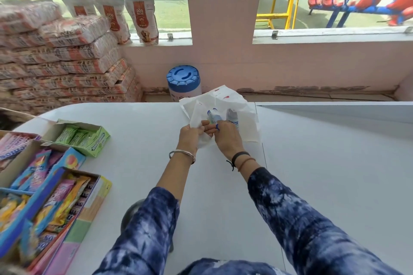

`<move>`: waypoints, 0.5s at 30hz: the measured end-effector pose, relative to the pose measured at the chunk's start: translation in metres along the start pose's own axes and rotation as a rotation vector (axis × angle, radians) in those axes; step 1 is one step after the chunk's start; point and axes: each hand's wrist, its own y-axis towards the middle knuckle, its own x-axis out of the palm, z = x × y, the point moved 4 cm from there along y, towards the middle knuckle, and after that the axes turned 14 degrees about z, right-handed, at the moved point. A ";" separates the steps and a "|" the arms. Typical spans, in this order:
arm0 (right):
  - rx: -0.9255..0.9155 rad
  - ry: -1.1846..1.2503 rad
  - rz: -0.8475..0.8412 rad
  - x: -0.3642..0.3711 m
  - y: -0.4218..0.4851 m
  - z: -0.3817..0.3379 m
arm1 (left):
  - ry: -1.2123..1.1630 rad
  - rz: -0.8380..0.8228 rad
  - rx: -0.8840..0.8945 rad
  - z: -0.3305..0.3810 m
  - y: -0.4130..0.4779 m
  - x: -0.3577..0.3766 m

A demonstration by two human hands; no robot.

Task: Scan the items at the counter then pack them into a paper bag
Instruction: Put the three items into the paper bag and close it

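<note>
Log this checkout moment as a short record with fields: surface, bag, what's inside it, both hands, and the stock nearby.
surface: white counter
bag: white paper bag, lying on the counter, mouth toward the person
inside: small bottles show at the mouth; count unclear
left hand: grip on the bag's near edge
right hand: at the mouth, fingers on a bottle
stock: green gum box and candy boxes at left; blue-lidded tub behind the counter
</note>
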 end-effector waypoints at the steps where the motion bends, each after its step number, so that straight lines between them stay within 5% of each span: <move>1: -0.033 0.048 0.132 -0.012 -0.005 0.002 | 0.012 0.005 -0.008 0.000 0.000 0.000; 4: 0.052 0.141 0.552 -0.048 -0.020 0.029 | 0.060 0.047 -0.032 0.000 0.002 0.000; 8: 0.391 0.063 0.213 -0.037 -0.015 0.078 | 0.207 0.060 0.029 0.001 -0.005 0.003; 12: 0.375 0.423 0.136 -0.052 0.003 0.057 | 0.657 0.139 0.201 0.018 -0.012 0.006; 15: 0.303 0.437 0.132 -0.085 0.036 0.027 | 0.925 0.079 0.290 0.057 -0.024 0.022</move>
